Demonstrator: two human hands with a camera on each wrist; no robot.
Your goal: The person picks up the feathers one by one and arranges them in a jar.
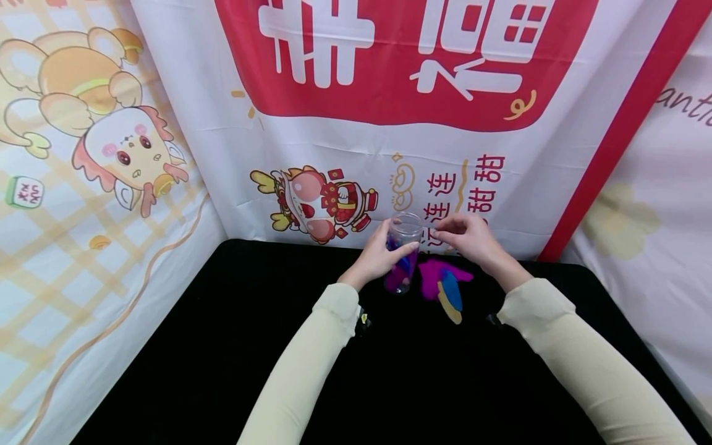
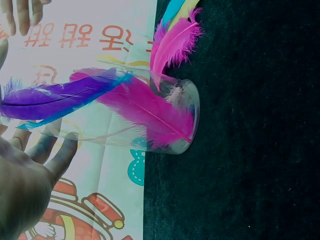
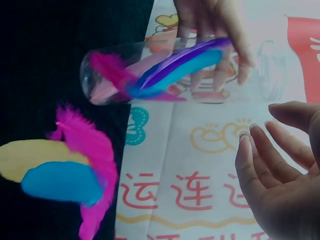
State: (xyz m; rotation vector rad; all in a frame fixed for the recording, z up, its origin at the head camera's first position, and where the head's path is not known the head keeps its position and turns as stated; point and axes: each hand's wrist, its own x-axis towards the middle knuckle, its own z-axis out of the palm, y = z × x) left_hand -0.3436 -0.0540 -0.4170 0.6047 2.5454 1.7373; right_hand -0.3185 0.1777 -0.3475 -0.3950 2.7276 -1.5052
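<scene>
A clear, tall jar (image 1: 405,225) stands upright on the black tabletop with its mouth up. My left hand (image 1: 378,254) grips it around the upper part, thumb across the front. Inside are a purple feather (image 2: 55,97), a bright pink feather (image 2: 150,112) and a blue feather (image 3: 190,72). My right hand (image 1: 473,241) is just right of the jar's mouth; its fingers are loosely bent, with a gap between thumb and fingertips and nothing held. On the table beside the jar lie a magenta feather (image 3: 97,145), a blue feather (image 3: 62,182) and a tan feather (image 3: 32,156), overlapping.
The black tabletop (image 1: 194,371) extends toward me and to both sides. A white and red printed cloth (image 1: 222,142) hangs right behind the jar at the table's back edge. Patterned cloth (image 1: 83,247) hangs at the left, and another cloth (image 1: 656,247) at the right.
</scene>
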